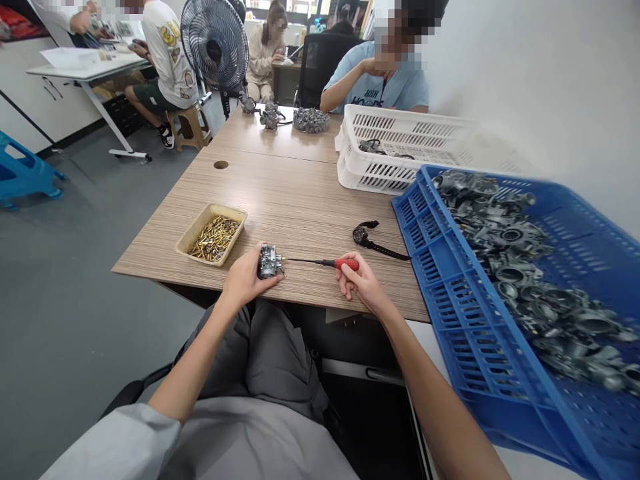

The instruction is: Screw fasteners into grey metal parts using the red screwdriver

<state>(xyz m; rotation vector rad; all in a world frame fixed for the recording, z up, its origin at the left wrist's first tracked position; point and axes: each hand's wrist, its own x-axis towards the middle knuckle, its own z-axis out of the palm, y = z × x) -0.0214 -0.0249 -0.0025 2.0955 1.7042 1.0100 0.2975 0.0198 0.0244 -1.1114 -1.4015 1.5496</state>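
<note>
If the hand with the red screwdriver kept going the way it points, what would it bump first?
Probably the small metal part held by the left hand: the screwdriver in the right hand already points at it.

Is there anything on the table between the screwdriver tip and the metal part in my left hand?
Nothing visible. The screwdriver in the right hand has its shaft running straight over bare table to the metal part held by the left hand.

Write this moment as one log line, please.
left hand: holds metal part | right hand: grips red-handled screwdriver, tip at part | nearby: tray of brass screws
</note>
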